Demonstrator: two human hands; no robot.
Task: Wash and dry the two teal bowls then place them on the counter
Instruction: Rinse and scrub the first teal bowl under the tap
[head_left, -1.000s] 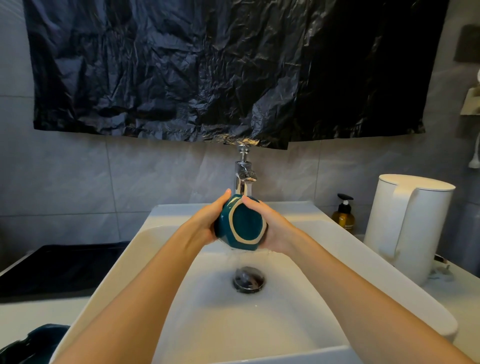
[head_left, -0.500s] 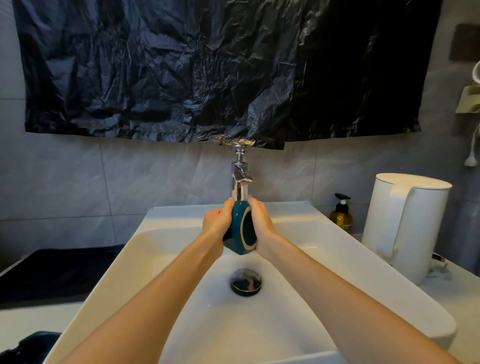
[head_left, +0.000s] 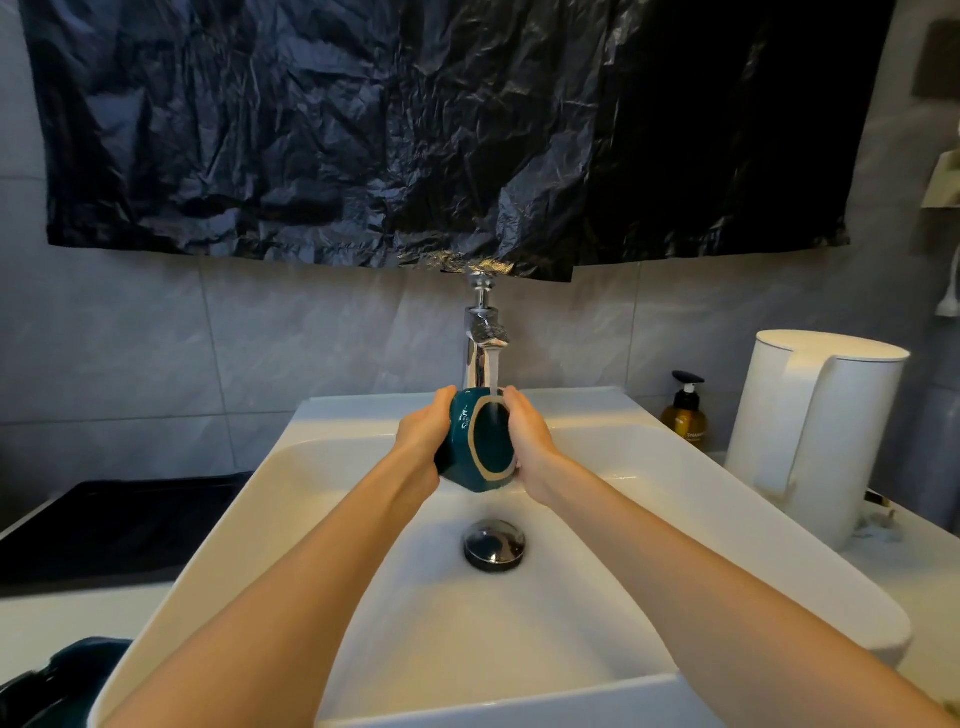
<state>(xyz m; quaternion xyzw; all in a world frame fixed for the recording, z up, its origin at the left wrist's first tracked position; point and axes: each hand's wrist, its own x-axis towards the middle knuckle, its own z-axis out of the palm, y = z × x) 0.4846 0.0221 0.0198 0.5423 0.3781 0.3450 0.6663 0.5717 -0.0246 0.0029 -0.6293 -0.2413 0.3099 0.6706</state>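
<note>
in the middle of the frame both hands hold one teal bowl under the chrome faucet, above the white sink. the bowl is tipped on its side, its pale unglazed foot ring turned toward me and a little to the right. the left hand is curled round the bowl's left side, and the right hand grips the right side with the thumb up over the top edge. a thin stream of water runs from the spout onto the bowl's base and falls into the basin, just above the round metal drain stopper.

in the lower left corner a second teal bowl sits on the white tabletop beside the sink, cut off by the frame edge. at the right stand a white kettle and, behind it near the wall, an amber pump bottle. a crinkled black plastic sheet hangs across the whole upper frame on the grey tiled wall.
</note>
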